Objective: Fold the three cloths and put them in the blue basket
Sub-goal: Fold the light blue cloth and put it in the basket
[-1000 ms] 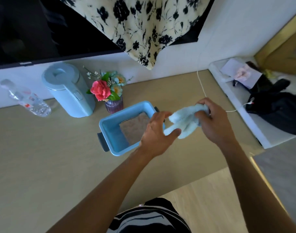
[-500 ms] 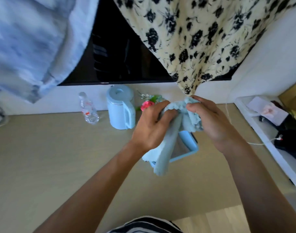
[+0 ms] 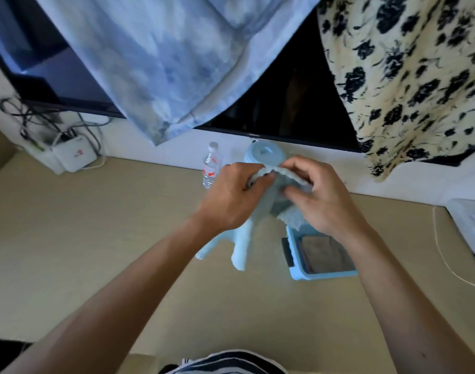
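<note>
Head view shows your left hand [image 3: 232, 197] and right hand [image 3: 321, 197] both pinched shut on the top edge of the light blue cloth [image 3: 241, 244], held up in the air above the counter [image 3: 96, 238]. Each grip is closed tight: thumb and fingers clamp the scalloped hem, which runs as a soft ridge between the two hands. Your hands sit close together, almost touching, knuckles toward you, with both forearms reaching forward from the lower corners.

That cloth is fluffy and plush, and it hangs bunched below your left hand in two limp lobes whose tips dangle over the counter; you cannot tell whether they touch it. A smaller flap droops under your right palm, just above the blue basket [image 3: 295, 268].

Its walls are smooth plastic in a rectangular shape with rounded corners and a dark handle on its near left side. A folded brownish cloth [image 3: 322, 253] lies flat inside it. Your right wrist covers its far corner.

Smooth and pale beige, the counter lies open to the left and in front of your hands. Behind them, against the wall, stand a clear water bottle [image 3: 211, 164] and a pale blue kettle [image 3: 266, 153], partly hidden by your fingers. A white cable [image 3: 444, 263] curves along the right edge of the counter.
</note>
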